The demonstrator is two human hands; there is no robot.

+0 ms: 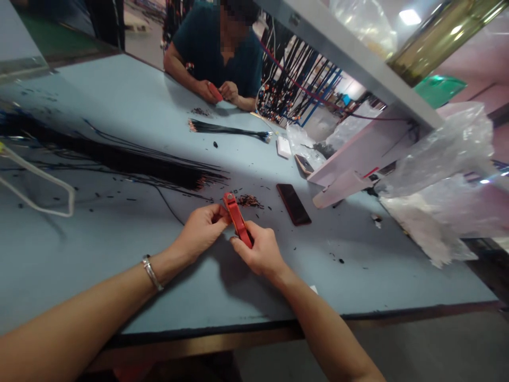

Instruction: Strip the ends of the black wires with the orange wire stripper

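My right hand is wrapped round a red hand tool that looks like a wire stripper, its head pointing away from me. Close beside the tool's head, my left hand is closed in a pinch. A thin black wire runs from the bundle into the left hand; its end is hidden by the fingers and the tool. Beyond both hands lies a thick bundle of black wires with copper-coloured ends. A small pile of black and copper-coloured scraps sits just past the tool.
A dark phone lies right of my hands on the blue-grey table. Across from me a person holds another red tool by a smaller wire bundle. A white shelf post and plastic bags stand at right.
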